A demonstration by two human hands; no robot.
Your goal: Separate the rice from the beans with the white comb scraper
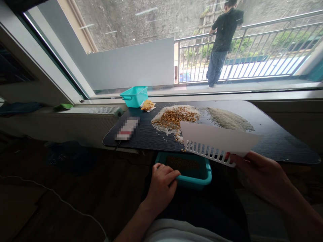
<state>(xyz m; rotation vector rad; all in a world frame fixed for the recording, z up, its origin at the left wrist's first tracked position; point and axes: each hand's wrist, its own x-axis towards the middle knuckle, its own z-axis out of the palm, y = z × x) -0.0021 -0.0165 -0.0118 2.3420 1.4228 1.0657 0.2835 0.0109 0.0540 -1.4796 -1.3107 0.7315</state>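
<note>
Table [285, 141] w/ grain [175, 117] near edge: my L fingers [166, 170] clamp near tub [193, 181], R fingers [254, 157] pinch slotted card [217, 138], & hasty nudge cld spill grain.

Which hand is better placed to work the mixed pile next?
Probably the right hand: it holds the card, whose left end is by the mixed pile. The left hand is on the rim of the lower bin.

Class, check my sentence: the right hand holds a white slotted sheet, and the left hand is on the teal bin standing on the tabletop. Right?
Not quite: the head view shows the left hand on the other teal bin, below the near edge of the tabletop. The right hand does hold the white slotted sheet.
</note>
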